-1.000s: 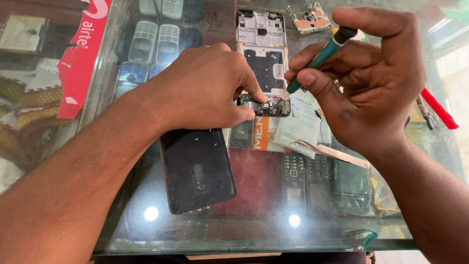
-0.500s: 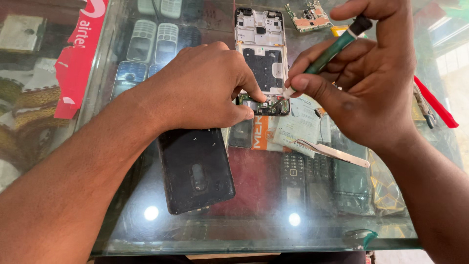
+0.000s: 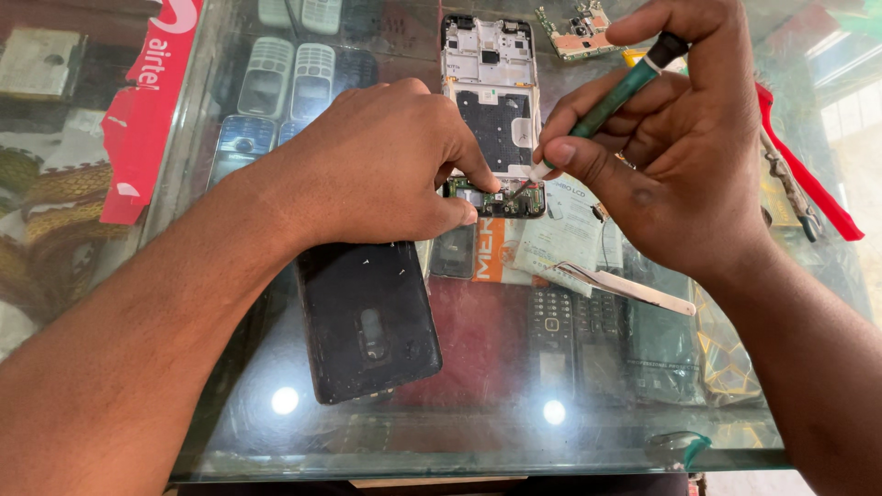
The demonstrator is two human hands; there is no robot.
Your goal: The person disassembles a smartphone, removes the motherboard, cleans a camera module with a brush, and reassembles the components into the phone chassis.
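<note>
Below the white phone frame (image 3: 485, 87), my left hand (image 3: 377, 174) pinches the small circuit board (image 3: 501, 197); my right hand (image 3: 671, 156) grips the screwdriver (image 3: 611, 96), whose tip needs steady seating.

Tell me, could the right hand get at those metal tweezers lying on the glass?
Probably yes: the tweezers lie uncovered just beneath the right hand, though it grips a green screwdriver.

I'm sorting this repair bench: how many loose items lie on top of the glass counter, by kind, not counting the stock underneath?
Phone frame: 1
Circuit boards: 2, a small one held by the left hand, another at the far edge
Back cover: 1
Tweezers: 1
Screwdriver in the right hand: 1
Total: 6
</note>
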